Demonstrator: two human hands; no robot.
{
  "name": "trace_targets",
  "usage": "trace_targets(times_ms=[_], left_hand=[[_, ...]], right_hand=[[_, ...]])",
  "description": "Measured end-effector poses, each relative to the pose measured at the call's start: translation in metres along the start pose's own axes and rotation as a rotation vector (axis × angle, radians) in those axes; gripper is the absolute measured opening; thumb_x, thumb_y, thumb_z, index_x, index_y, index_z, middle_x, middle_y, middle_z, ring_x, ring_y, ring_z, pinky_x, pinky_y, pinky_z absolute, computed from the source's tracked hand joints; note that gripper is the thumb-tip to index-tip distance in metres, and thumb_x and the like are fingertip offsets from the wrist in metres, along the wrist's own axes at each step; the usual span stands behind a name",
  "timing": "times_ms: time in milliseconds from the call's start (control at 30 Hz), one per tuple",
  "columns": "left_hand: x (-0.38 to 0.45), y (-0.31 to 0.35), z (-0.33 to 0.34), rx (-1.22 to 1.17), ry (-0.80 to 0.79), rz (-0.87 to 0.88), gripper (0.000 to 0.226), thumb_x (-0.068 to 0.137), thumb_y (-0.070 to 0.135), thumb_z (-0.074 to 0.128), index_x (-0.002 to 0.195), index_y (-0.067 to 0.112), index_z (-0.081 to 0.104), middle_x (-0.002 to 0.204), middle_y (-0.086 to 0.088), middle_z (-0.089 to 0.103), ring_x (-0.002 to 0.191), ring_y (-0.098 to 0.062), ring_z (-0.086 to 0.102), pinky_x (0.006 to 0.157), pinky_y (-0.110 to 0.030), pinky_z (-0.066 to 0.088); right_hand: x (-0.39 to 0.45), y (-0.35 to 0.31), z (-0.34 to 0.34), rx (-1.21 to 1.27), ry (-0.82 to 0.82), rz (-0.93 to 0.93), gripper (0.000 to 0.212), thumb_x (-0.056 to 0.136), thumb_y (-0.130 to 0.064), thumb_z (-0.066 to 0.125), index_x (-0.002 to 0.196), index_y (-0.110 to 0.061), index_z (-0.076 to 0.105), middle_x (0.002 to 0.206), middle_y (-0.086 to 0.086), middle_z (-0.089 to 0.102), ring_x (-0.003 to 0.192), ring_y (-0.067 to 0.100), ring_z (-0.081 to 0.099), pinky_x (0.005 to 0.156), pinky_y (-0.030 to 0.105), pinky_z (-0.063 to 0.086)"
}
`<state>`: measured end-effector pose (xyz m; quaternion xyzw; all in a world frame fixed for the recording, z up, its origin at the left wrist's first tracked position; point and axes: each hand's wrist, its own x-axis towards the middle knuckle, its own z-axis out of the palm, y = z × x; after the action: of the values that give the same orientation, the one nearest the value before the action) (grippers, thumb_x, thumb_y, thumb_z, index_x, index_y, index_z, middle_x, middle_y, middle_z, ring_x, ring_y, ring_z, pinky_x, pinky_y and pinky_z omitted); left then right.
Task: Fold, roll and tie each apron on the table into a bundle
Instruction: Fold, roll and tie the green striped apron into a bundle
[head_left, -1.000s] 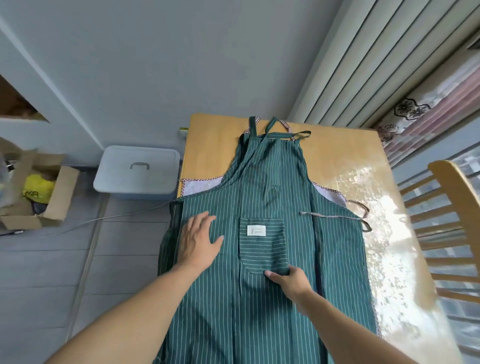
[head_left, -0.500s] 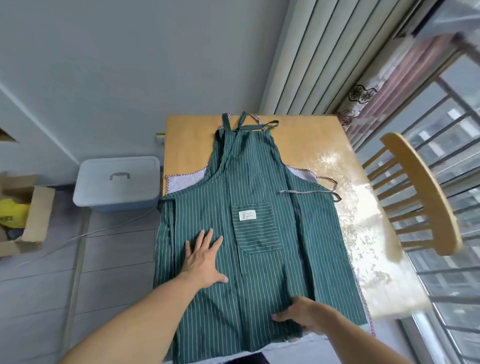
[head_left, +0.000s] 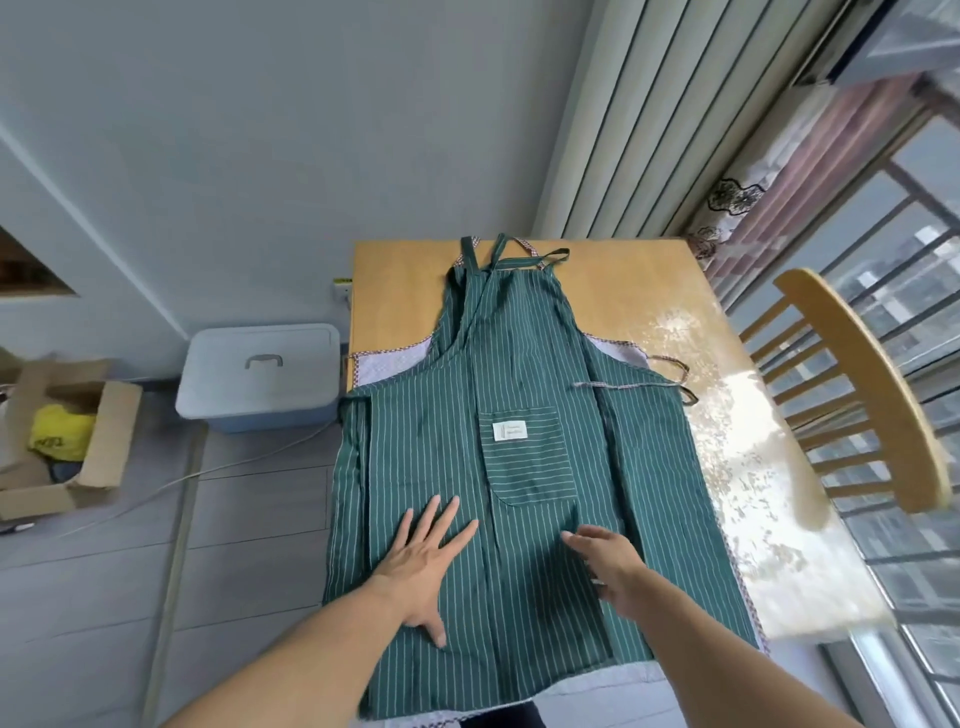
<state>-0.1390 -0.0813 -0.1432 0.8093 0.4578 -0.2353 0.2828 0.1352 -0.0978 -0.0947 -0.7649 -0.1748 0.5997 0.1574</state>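
At the far left of the frame we see an open cardboard box (head_left: 104, 436) on the grey floor, with a yellow bag (head_left: 62, 436) inside it. Just right of it, still on the floor, a pale blue storage bin (head_left: 260, 379) with a handle on its lid stands against the left edge of the tabletop (head_left: 400, 291), and a white cable (head_left: 228, 467) runs across the tiles in front of it. In the middle of the frame we find the green striped apron (head_left: 519, 364) spread flat along the wooden tabletop, bib toward the top of the frame, neck straps crossed at the far end, its left side hanging over the tabletop edge. A patch pocket (head_left: 530, 457) with a small white label (head_left: 509, 431) sits at the centre of the apron. Under it a second, lighter apron (head_left: 389, 364) with a checked trim peeks out at both sides. Our left hand (head_left: 423, 566) lies in the lower middle, palm down on the green cloth with the fingers spread straight. Right of it our right hand (head_left: 608, 564) is at the cloth just below the pocket, fingers loosely extended and holding nothing; we cannot tell whether it touches the fabric. Farther right a waist tie (head_left: 623, 385) lies across the apron's edge, sunlight glares on the bare wood, and a wooden chair (head_left: 872, 395) stands at the right of the frame before the window railing.
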Motion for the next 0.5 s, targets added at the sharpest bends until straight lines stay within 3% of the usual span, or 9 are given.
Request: trace_targets(times_ms=[67,133,233,300,333,367,400,433,500], left_hand=[[-0.008,-0.011,0.001,-0.01,0.014,-0.021,0.157,0.055,0.06,0.09,0.149,0.04,-0.035,0.15,-0.002,-0.052,0.138,-0.027,-0.047,0.117,-0.058,-0.023],[-0.014,-0.021,0.004,-0.024,0.014,-0.053,0.157,0.056,0.06,0.09,0.149,0.038,-0.035,0.148,-0.002,-0.053,0.138,-0.028,-0.047,0.117,-0.058,-0.023],[-0.025,-0.028,0.009,-0.055,-0.001,-0.043,0.154,0.059,0.061,0.088,0.151,0.034,-0.033,0.148,-0.001,-0.052,0.138,-0.025,-0.046,0.118,-0.052,-0.023],[-0.031,-0.033,0.009,-0.122,-0.032,0.009,0.145,0.065,0.058,0.085,0.155,0.032,-0.025,0.149,0.003,-0.048,0.138,-0.022,-0.045,0.119,-0.047,-0.022],[-0.035,-0.038,0.007,-0.234,-0.012,0.0,0.131,0.073,0.051,0.082,0.158,0.031,-0.015,0.155,0.005,-0.039,0.144,-0.02,-0.036,0.122,-0.046,-0.015],[-0.031,-0.043,0.006,-0.42,0.041,-0.033,0.108,0.083,0.039,0.075,0.161,0.032,0.001,0.165,0.004,-0.021,0.154,-0.018,-0.015,0.127,-0.046,-0.002],[-0.029,-0.044,0.0,-0.647,0.127,-0.112,0.081,0.092,0.03,0.064,0.159,0.035,0.02,0.169,0.001,0.009,0.153,-0.017,0.019,0.126,-0.047,0.017],[-0.028,-0.046,-0.009,-0.881,0.24,-0.235,0.056,0.098,0.031,0.054,0.151,0.037,0.04,0.16,-0.002,0.038,0.134,-0.017,0.047,0.119,-0.049,0.035],[-0.027,-0.053,-0.03,-1.331,0.391,-0.451,0.039,0.095,0.057,0.049,0.126,0.038,0.062,0.136,0.0,0.063,0.11,-0.018,0.061,0.103,-0.045,0.05]], right_hand=[[-0.002,-0.008,0.012,0.022,-0.038,-0.012,0.065,0.092,-0.016,0.067,0.151,-0.024,0.042,0.111,0.015,0.063,0.099,0.029,0.054,0.077,0.04,0.04],[-0.011,-0.02,0.021,0.093,-0.096,-0.05,0.074,0.086,-0.009,0.059,0.153,-0.033,0.038,0.088,0.017,0.059,0.072,0.027,0.05,0.068,0.041,0.039],[-0.024,-0.041,0.037,0.251,-0.288,-0.179,0.066,0.084,0.008,0.045,0.14,-0.027,0.054,0.094,0.023,0.068,0.078,0.035,0.059,0.077,0.05,0.05],[-0.037,-0.056,0.054,0.2,-0.394,-0.259,0.075,0.08,0.01,0.046,0.137,-0.036,0.058,0.104,0.029,0.069,0.087,0.04,0.059,0.083,0.055,0.047],[-0.045,-0.064,0.068,0.116,-0.42,-0.295,0.079,0.079,0.009,0.048,0.137,-0.044,0.057,0.107,0.027,0.07,0.088,0.04,0.06,0.083,0.055,0.047],[-0.049,-0.068,0.081,0.026,-0.434,-0.331,0.083,0.079,0.009,0.05,0.139,-0.049,0.054,0.106,0.023,0.073,0.086,0.036,0.061,0.079,0.051,0.048],[-0.05,-0.069,0.094,-0.088,-0.419,-0.367,0.087,0.081,0.009,0.051,0.144,-0.051,0.047,0.099,0.017,0.074,0.079,0.03,0.061,0.073,0.045,0.048],[-0.053,-0.071,0.111,-0.199,-0.411,-0.4,0.09,0.083,0.008,0.052,0.15,-0.05,0.038,0.092,0.012,0.072,0.07,0.022,0.058,0.065,0.037,0.047],[-0.06,-0.072,0.145,-0.43,-0.413,-0.44,0.094,0.085,0.002,0.055,0.158,-0.046,0.02,0.091,0.008,0.067,0.06,0.015,0.053,0.055,0.028,0.045]])
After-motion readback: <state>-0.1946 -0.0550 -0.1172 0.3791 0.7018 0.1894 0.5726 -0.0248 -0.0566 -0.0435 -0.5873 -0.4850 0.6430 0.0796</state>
